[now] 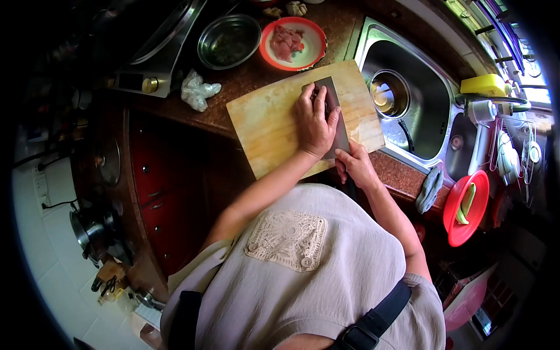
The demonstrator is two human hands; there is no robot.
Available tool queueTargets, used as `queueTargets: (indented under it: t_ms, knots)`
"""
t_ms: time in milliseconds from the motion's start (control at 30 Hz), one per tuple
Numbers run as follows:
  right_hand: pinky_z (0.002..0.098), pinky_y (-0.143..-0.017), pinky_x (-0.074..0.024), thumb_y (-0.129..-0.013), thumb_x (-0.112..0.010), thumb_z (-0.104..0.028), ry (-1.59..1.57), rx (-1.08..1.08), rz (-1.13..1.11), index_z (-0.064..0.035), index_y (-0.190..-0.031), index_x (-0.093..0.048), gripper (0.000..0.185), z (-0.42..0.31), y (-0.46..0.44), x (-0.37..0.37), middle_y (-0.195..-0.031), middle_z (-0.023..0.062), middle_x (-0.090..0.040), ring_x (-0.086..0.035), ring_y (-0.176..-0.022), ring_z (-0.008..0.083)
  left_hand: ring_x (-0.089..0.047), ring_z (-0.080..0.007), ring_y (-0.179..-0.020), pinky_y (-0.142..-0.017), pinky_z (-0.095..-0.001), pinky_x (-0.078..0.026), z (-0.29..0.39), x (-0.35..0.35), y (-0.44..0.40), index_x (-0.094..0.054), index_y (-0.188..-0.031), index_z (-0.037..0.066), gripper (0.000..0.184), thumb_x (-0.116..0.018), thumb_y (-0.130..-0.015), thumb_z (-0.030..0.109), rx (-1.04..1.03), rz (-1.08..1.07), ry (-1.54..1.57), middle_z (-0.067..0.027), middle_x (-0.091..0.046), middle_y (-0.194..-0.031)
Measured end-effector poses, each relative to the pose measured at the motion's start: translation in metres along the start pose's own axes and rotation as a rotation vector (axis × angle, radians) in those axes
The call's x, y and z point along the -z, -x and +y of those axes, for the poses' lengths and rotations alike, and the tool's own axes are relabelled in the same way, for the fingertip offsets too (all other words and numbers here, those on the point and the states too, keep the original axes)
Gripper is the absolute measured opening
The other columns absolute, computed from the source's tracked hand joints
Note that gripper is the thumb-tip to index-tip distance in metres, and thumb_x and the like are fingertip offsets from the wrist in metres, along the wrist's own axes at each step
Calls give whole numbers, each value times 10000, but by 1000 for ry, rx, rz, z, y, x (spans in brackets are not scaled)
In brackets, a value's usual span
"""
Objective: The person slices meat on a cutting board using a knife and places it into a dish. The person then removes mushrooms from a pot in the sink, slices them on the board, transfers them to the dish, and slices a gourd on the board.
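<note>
A wooden cutting board (265, 125) lies on the counter in front of me. My right hand (359, 166) is wrapped round the handle of a cleaver (339, 125), whose broad grey blade points away from me over the board. Against the blade's left side, my left hand (315, 122) presses down with bent fingers. Something dark shows under its fingertips, mostly hidden by the hand, and I cannot make out what it is.
Beyond the board stand a red-rimmed plate (315, 49) with raw meat (286, 42) and a metal bowl (204, 49). A plastic bag (198, 90) lies left. At right are a sink (429, 111) holding a metal pot (389, 93), and a red basin (452, 213) with green vegetables (465, 204).
</note>
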State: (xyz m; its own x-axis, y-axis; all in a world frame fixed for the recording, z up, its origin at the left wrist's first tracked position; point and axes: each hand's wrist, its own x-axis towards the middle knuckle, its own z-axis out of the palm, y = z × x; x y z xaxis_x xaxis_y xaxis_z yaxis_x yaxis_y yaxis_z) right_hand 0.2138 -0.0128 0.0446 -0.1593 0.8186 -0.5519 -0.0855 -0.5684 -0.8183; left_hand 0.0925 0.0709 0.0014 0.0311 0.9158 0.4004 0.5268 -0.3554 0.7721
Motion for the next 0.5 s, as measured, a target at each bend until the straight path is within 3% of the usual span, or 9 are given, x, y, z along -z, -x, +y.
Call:
queueTargets:
  t_ms: [133,433,500]
  knots:
    - [249,-341,-381,-976,-496,-101,14,30,16,-30,-927,-492,86,-12,2,-5,-574,17,-469,-432,-388,112,-412,-405,-1221,-1046,-463,-349,5,2,-10,-477,-1315,-21,538,-680,-843,141,-27,72,56,-235,-395,-1366]
    - [251,-373,-389,-965,-499,-96,192,64,57,-40,-910,-492,79,-73,0,-38,-598,0,-469,-450,-416,100,-455,-368,-1186,-1023,-432,-376,5,29,-60,-566,-1206,-25,372,-653,-875,122,-12,270,170,-207,-466,-1281]
    - [250,-373,-391,-966,-500,-98,209,85,44,-35,-930,-495,73,-81,-7,-45,-599,1,-468,-452,-416,99,-493,-310,-1172,-988,-392,-406,0,35,-71,-609,-1184,3,332,-643,-905,181,-6,335,152,-165,-492,-1262]
